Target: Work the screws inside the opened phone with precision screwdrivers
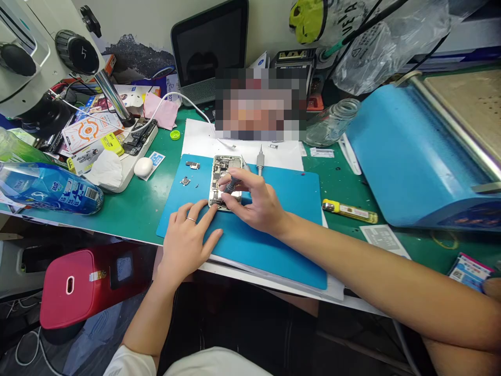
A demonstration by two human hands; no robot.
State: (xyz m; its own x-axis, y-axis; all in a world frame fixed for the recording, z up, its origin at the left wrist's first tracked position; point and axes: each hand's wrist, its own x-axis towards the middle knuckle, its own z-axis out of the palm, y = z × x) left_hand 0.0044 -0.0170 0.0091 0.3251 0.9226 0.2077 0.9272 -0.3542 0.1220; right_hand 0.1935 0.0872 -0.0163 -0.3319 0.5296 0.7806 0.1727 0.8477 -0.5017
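Observation:
An opened smartphone lies on the blue mat, its inner parts and circuit boards showing. My right hand grips a grey screwdriver over the phone, its tip hidden behind my fingers. Resting on the mat, my left hand has its fingers spread, and the index fingertip touches the phone's lower left edge. Left of the phone lie two small phone parts and a tiny piece beside them. A second grey screwdriver lies just beyond my right hand.
On the right are a yellow utility knife, a glass jar and a large blue machine. A microscope, blue bottle and cluttered packets stand left. A dark-screened device stands behind; a blurred patch hides part of the back.

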